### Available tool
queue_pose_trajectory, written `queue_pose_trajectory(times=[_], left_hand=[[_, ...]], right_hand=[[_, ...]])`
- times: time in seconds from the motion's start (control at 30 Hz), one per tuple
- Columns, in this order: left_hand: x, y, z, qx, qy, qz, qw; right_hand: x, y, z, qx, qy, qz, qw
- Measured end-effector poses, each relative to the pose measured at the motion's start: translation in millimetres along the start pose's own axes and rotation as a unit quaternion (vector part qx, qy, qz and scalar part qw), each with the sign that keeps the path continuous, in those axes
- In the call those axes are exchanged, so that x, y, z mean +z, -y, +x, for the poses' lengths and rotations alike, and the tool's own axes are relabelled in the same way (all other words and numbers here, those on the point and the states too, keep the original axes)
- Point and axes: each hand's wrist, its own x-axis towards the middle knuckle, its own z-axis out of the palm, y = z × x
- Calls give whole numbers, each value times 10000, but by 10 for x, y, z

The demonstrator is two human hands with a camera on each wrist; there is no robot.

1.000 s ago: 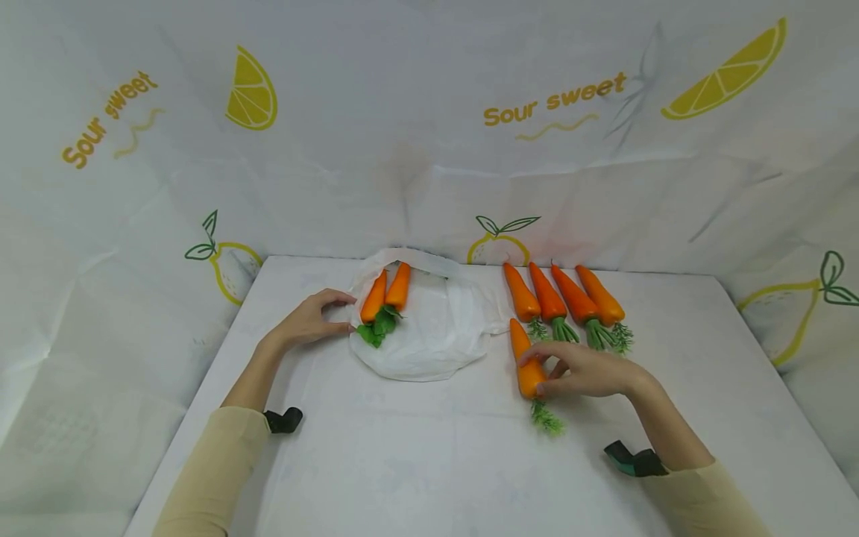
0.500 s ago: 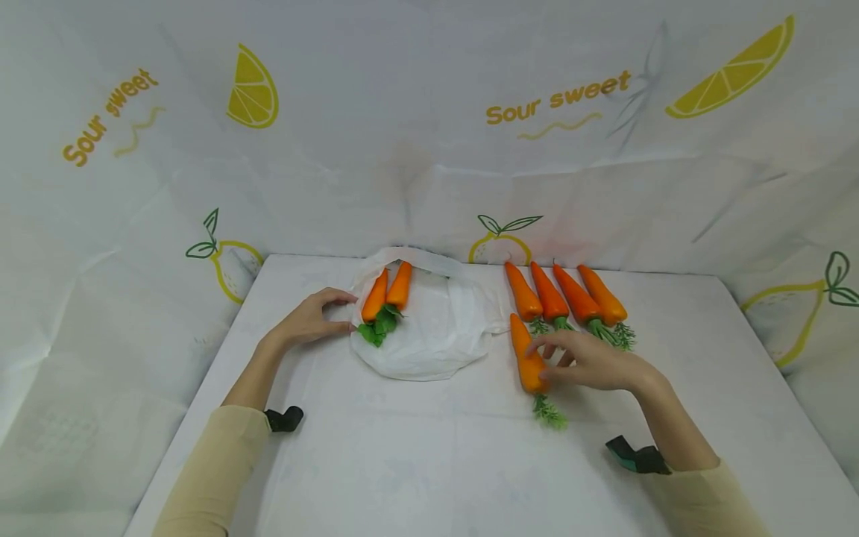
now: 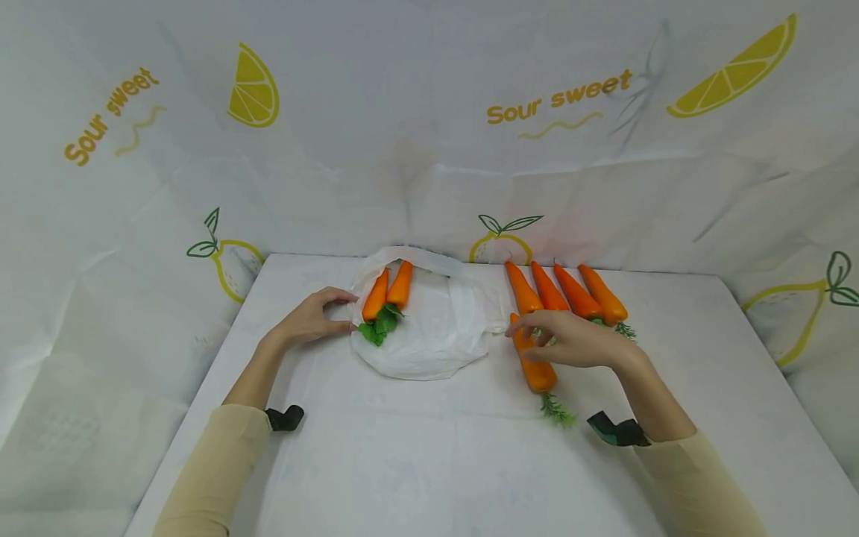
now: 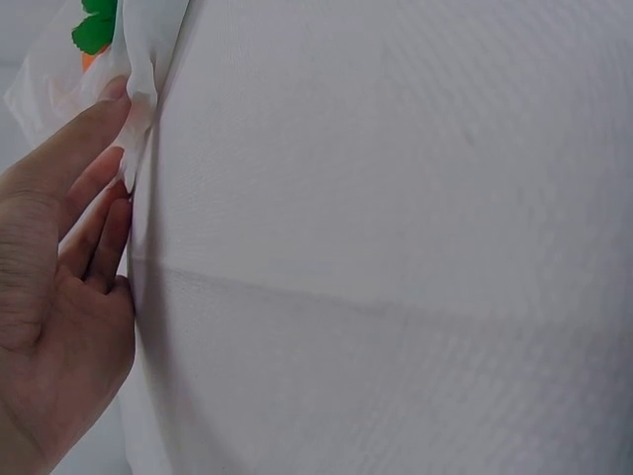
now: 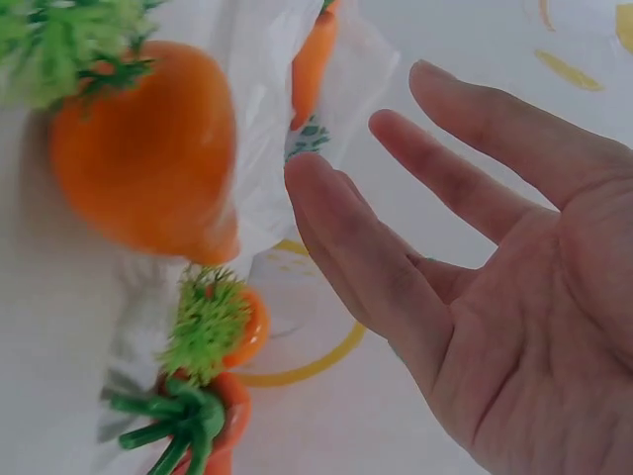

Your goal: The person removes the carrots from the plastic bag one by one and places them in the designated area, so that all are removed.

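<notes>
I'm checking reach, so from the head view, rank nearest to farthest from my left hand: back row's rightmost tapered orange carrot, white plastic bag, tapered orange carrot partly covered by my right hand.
1. White plastic bag: just right of your left hand.
2. Partly covered carrot: right of the bag.
3. Back-row carrot: farther right.

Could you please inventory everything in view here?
Bag: 1, white, on table's far half
Leafy carrots: 2, orange, in or on the bag
Row carrots: 4, orange, right of bag
Single carrot: 1, orange, in front of the row
Table: 1, white, below
Lemon-print backdrop: 1, white, behind table
Wrist gear: 2, black, by the cuffs
Sleeves: 2, beige, on forearms
Left hand: 1, bare, at bag's left edge
Right hand: 1, bare, over single carrot
</notes>
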Motion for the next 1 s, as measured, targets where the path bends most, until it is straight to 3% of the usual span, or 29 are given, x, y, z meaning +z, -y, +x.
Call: queue_pose_trajectory(times=[0.2, 0.6, 1.0], left_hand=[[9, -11, 7, 15, 15, 8, 10000], [17, -6, 14, 4, -2, -10, 10000], [14, -9, 14, 35, -54, 46, 10000]], right_hand=[[-76, 136, 224, -100, 131, -84, 9998], [-213, 628, 730, -313, 454, -97, 9984], [-195, 804, 1116, -460, 725, -114, 9962]])
